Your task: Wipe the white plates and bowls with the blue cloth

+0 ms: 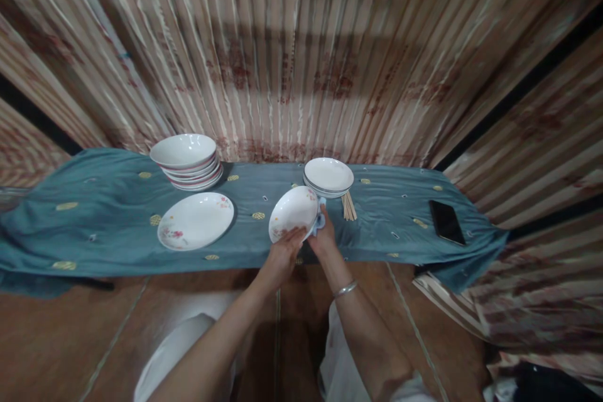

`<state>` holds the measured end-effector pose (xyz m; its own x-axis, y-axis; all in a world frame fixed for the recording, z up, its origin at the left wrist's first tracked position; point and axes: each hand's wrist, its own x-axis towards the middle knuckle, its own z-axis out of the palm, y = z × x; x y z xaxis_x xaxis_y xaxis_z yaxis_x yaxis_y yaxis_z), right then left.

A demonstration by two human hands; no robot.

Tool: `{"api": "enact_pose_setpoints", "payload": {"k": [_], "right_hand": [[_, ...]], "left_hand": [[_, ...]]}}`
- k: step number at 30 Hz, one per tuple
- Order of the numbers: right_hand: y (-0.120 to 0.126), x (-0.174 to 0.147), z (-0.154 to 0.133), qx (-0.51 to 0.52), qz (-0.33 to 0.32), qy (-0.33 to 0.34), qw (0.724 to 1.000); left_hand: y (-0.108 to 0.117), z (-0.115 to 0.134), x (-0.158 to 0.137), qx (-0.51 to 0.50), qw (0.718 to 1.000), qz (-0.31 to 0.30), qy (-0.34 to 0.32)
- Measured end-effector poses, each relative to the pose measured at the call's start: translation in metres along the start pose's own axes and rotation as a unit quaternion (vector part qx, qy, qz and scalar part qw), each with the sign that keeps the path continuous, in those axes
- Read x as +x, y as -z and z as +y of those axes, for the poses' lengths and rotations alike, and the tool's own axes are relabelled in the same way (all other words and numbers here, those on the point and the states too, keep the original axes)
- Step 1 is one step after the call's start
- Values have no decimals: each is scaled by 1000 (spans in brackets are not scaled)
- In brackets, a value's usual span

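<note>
A white plate (293,212) with pink flowers is held tilted above the near part of the table. My left hand (285,252) grips its lower rim, fingers lying over the front face. At the plate's right edge, my right hand (324,232) is closed on a blue-and-white cloth (320,218) pressed against the rim; part of the cloth is hidden behind the fingers. Just behind the plate stands a stack of white plates (328,174) with dark rims. A bundle of chopsticks (349,207) lies beside that stack.
A large oval flowered platter (196,221) lies at left, with a stack of white bowls (183,152) behind it. Toward the right end is a black phone (446,222). A teal cloth (117,226) covers the narrow table, and a pleated curtain (282,44) hangs behind.
</note>
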<state>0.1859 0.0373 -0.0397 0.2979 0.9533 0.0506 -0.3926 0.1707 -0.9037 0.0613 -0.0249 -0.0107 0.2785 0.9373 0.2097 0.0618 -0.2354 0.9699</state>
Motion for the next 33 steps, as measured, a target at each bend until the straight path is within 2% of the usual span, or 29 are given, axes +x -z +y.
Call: {"api": "enact_pose_setpoints", "payload": {"k": [3, 4, 7, 10, 12, 16, 18, 20, 23, 25, 27, 29, 31, 33], "right_hand": [[6, 5, -4, 48, 39, -40, 997], [7, 6, -6, 54, 56, -34, 996], [9, 6, -12, 29, 101, 23, 994], [11, 2, -19, -105, 100, 94, 985], [11, 0, -22, -232, 77, 143, 959], [9, -4, -19, -432, -24, 220, 874], [8, -5, -17, -516, -79, 231, 821], [8, -7, -18, -604, -103, 213, 761], [7, -11, -29, -708, -119, 165, 676], [6, -14, -38, -743, -154, 143, 635], [3, -15, -45, -762, -189, 126, 606], [0, -16, -48, -775, -200, 114, 589], [-3, -15, -46, -785, -185, 105, 583], [-6, -13, -42, -788, -161, 97, 586]], "left_hand": [[6, -14, -4, 74, 996, -33, -43], [9, -19, -5, 105, 992, -45, -61], [18, -31, -8, 230, 962, -94, -109], [26, -36, -11, 334, 924, -113, -147], [29, -35, -12, 375, 906, -117, -160], [36, -30, -13, 404, 890, -135, -162], [41, -29, -13, 392, 897, -132, -154], [46, -29, -14, 364, 915, -104, -138], [53, -30, -16, 283, 955, -7, -88], [56, -33, -15, 196, 977, 77, -24], [57, -37, -13, 89, 983, 146, 62], [55, -42, -11, -8, 975, 182, 124], [52, -46, -8, -75, 972, 179, 132], [48, -48, -7, -113, 974, 160, 110]]}}
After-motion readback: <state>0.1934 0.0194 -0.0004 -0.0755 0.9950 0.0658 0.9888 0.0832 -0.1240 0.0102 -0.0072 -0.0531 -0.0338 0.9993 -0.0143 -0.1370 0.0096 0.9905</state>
